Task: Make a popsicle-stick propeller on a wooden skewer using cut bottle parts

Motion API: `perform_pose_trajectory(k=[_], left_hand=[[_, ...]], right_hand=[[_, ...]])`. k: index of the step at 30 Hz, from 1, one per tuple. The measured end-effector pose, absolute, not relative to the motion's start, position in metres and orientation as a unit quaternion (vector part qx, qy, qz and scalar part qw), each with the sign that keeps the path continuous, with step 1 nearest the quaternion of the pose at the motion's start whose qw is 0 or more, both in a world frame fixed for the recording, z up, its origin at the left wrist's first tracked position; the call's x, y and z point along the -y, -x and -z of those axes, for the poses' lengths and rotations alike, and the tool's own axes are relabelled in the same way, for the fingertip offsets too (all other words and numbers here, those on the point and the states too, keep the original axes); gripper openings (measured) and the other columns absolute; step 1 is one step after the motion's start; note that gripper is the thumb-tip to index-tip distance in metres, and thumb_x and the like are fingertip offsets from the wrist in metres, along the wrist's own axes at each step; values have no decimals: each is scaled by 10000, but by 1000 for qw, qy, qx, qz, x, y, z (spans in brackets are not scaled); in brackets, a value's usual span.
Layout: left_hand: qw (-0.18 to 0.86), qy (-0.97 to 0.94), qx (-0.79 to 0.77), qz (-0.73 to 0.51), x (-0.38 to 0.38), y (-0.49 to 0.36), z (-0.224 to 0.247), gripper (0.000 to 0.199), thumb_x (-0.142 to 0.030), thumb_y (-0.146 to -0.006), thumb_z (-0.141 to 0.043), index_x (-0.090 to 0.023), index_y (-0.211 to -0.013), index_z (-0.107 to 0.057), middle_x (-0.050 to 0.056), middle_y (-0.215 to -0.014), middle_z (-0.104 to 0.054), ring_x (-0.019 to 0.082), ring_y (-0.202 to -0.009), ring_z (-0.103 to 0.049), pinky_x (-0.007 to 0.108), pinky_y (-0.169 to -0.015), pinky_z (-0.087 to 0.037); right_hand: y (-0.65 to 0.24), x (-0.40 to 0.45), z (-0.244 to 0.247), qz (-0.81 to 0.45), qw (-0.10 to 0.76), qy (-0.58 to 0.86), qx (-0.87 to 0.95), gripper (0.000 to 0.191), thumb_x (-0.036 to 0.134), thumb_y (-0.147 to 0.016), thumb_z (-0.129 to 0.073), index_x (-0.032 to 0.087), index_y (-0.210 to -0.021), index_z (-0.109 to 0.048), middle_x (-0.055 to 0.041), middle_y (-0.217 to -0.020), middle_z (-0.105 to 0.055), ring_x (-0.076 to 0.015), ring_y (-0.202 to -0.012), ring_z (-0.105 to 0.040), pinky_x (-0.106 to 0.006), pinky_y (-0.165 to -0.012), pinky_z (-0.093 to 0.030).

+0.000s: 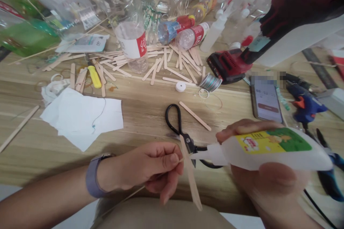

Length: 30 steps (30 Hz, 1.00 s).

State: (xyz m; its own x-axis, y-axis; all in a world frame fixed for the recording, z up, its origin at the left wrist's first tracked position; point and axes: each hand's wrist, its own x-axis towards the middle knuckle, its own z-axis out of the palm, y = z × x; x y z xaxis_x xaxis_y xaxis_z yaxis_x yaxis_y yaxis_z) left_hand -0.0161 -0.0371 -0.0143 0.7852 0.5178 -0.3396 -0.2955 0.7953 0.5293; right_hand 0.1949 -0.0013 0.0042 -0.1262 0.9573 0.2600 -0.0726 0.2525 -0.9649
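Note:
My left hand [158, 166], a purple watch band [94, 177] at its wrist, pinches a thin wooden skewer [134, 193] between thumb and fingers. Across the skewer's tip lies a propeller-like piece of popsicle stick [191, 175], slanting down to the right. In my right hand [271, 182] is a white glue bottle [268, 148] with a yellow and green label, lying on its side. Its nozzle points left and meets or nearly meets the skewer's tip at the stick's middle. Behind them on the table rest black-handled scissors [174, 118], partly hidden by the stick and bottle.
White paper sheets [86, 114] and a yellow-handled tool [95, 77] lie left. Loose popsicle sticks [172, 73] and plastic bottles [192, 37] crowd the back. To the right are a red cordless drill [231, 66], a phone [266, 98], a blue glue gun [306, 103] and pliers [331, 170].

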Motion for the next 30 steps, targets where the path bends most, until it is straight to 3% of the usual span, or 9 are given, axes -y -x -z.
perform_pose_trajectory(k=[3,7,18,30], left_hand=[[914,-239,-244,-220,37,16,14,391,-570,-876,-576,-195,-797,-499,-51,-490,-572,56,-351,-314,187,-350,-185],[912,-249,-246,-213,38,16,14,364,-517,-909,-552,-188,-764,-494,-56,-459,-537,55,-348,-292,191,-355,-181],[918,-258,-214,-210,40,17,18,364,-497,-931,-516,-174,-765,-534,-55,-444,-522,53,-297,-245,195,-299,-142],[919,-234,-242,-205,38,17,17,372,-532,-849,-636,-181,-782,-536,-55,-463,-561,45,-312,-288,179,-309,-173]], right_hand=[[-192,-1,-6,-511,567,334,552,347,450,-722,-792,256,-999,-711,-14,-854,-703,-212,-711,-704,-327,-571,-587],[-191,-4,-6,-527,562,306,559,332,403,-733,-780,260,-1026,-715,-22,-865,-731,-217,-732,-714,-309,-567,-591],[-196,-2,-7,-535,516,376,554,330,534,-769,-729,285,-984,-701,-15,-843,-751,-203,-702,-705,-276,-545,-567],[-197,-3,-6,-558,507,357,551,328,518,-786,-721,280,-1009,-692,-15,-829,-728,-191,-711,-703,-261,-544,-557]])
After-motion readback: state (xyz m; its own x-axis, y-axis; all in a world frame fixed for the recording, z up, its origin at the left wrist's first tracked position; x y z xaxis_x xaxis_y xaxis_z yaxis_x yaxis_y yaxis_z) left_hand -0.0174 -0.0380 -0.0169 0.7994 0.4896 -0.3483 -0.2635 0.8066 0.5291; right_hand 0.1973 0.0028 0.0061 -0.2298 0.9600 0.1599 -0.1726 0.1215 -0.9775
